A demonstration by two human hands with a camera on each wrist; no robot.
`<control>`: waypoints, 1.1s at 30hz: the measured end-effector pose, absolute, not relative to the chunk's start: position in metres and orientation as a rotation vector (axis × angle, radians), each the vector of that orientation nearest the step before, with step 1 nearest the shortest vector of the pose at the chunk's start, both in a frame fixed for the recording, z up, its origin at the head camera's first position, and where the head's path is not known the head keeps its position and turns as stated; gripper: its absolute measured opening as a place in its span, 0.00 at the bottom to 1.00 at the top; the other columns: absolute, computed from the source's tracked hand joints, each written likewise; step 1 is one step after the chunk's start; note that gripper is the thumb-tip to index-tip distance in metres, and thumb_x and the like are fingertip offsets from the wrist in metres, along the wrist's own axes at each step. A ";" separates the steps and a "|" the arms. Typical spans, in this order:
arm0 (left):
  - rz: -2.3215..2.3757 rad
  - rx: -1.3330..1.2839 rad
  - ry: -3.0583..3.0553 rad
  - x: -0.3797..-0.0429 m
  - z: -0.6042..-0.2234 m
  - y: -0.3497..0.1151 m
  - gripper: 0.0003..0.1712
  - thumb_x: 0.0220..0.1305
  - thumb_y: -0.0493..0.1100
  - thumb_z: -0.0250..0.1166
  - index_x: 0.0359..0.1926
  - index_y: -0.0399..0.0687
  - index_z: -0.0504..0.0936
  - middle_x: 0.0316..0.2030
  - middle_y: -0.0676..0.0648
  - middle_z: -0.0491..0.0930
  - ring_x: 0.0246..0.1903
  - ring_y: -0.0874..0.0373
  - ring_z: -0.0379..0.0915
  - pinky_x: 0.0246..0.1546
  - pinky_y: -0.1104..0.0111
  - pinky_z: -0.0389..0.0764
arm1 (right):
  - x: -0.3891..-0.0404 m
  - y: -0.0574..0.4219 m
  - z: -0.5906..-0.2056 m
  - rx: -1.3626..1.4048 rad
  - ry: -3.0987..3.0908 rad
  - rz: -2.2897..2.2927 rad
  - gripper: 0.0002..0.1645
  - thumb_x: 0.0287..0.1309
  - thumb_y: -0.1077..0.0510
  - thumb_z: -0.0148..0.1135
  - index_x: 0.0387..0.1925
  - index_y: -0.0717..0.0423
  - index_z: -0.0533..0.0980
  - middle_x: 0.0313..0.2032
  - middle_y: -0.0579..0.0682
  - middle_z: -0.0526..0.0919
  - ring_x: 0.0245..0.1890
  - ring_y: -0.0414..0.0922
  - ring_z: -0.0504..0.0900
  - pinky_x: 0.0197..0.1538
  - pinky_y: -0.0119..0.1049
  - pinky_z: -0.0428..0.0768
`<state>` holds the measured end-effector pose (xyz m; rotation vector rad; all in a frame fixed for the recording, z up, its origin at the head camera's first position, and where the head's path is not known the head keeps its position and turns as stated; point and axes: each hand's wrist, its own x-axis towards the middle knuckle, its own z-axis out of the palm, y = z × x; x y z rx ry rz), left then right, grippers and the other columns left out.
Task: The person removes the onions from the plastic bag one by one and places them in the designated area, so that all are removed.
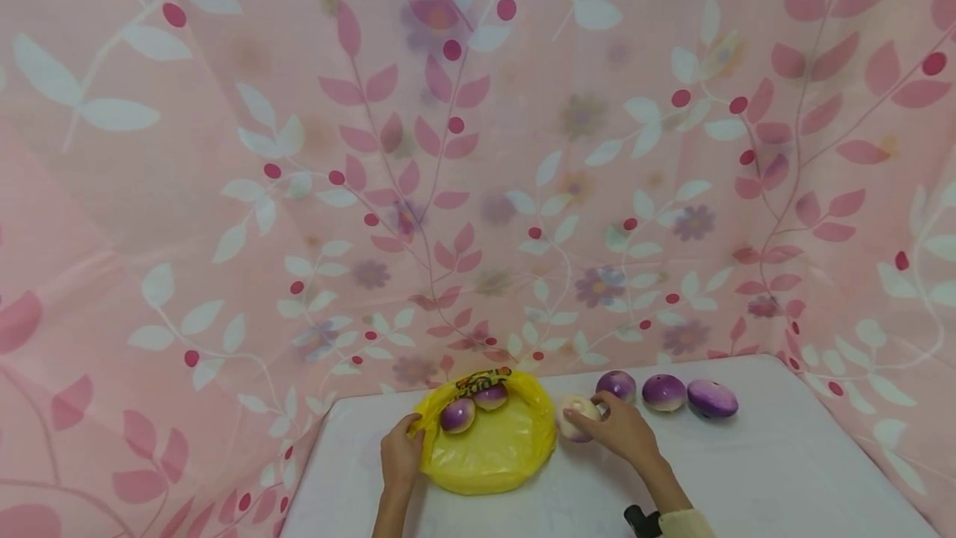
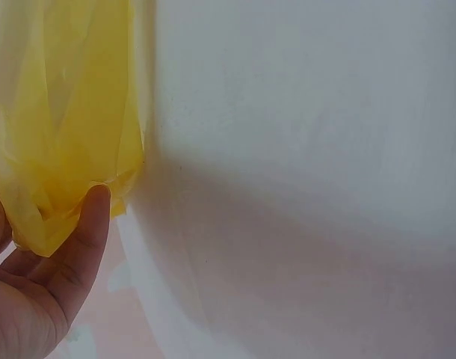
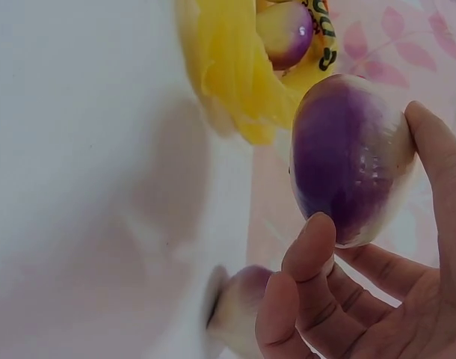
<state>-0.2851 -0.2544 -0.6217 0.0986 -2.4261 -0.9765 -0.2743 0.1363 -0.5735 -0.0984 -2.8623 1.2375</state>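
Note:
A yellow plastic bag (image 1: 481, 484) stands with its mouth wide on the white table. Inside lie two purple-and-white turnips, one (image 1: 457, 416) in front of the other (image 1: 490, 397). My left hand (image 1: 401, 452) pinches the bag's left rim; the left wrist view shows thumb and fingers on the yellow plastic (image 2: 78, 149). Just right of the bag, my right hand (image 1: 623, 432) grips another turnip (image 1: 573, 428) between thumb and fingers. In the right wrist view this turnip (image 3: 347, 161) is lifted clear of the table, its purple side towards the bag.
Three more turnips stand in a row at the back right: one (image 1: 616, 386) behind my right hand, a middle one (image 1: 663, 393) and one lying tilted (image 1: 713, 398). Behind the white table (image 1: 792, 471) hangs a pink floral cloth (image 1: 493, 272).

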 end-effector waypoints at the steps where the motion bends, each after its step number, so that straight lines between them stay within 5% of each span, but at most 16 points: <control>1: -0.978 0.099 -2.429 -0.285 -0.621 -0.255 0.14 0.53 0.26 0.70 0.43 0.36 0.86 0.40 0.37 0.85 0.43 0.38 0.81 0.46 0.47 0.80 | -0.273 0.138 -0.574 -0.105 -2.868 1.226 0.45 0.47 0.22 0.63 0.51 0.55 0.78 0.34 0.48 0.82 0.30 0.44 0.76 0.28 0.38 0.73; 7: -0.972 0.093 -2.427 -0.284 -0.621 -0.254 0.14 0.53 0.26 0.70 0.43 0.35 0.85 0.40 0.37 0.85 0.44 0.38 0.81 0.46 0.47 0.79 | -0.270 0.152 -0.581 -0.142 -2.903 1.200 0.51 0.48 0.22 0.61 0.56 0.59 0.76 0.37 0.50 0.83 0.33 0.46 0.78 0.29 0.40 0.74; 19: -1.017 0.116 -2.439 -0.283 -0.621 -0.254 0.14 0.56 0.27 0.69 0.44 0.34 0.85 0.42 0.36 0.85 0.46 0.38 0.80 0.49 0.46 0.78 | -0.262 0.176 -0.589 -0.225 -2.907 1.234 0.45 0.49 0.22 0.61 0.54 0.51 0.77 0.37 0.50 0.83 0.34 0.48 0.77 0.29 0.40 0.72; 33: -1.008 0.119 -2.430 -0.283 -0.620 -0.252 0.14 0.55 0.26 0.69 0.44 0.34 0.85 0.42 0.36 0.85 0.45 0.38 0.80 0.49 0.46 0.79 | -0.258 0.193 -0.600 -0.290 -2.956 1.145 0.49 0.47 0.19 0.59 0.51 0.57 0.75 0.37 0.55 0.82 0.32 0.50 0.78 0.27 0.41 0.72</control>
